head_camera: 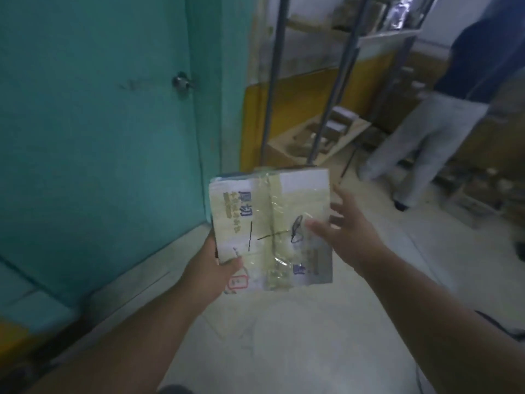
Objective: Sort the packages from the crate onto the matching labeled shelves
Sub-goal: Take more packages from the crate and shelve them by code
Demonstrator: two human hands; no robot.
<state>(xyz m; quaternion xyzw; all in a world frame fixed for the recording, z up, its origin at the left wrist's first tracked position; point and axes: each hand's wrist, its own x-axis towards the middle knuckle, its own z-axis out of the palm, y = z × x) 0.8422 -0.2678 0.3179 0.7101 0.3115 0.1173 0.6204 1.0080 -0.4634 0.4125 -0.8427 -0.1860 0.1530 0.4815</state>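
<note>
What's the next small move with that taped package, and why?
Probably close the right hand onto the package. The left hand grips its near-left corner alone, while the right hand's fingers are spread at the right edge. A two-handed hold would steady it to read the marker writing before heading for the shelves.

- The package (270, 228) sits between the left hand (216, 268) and right hand (341, 231).
- A door (99, 123) stands left; shelving (335, 89) behind; another person (443, 132) far right.
</note>
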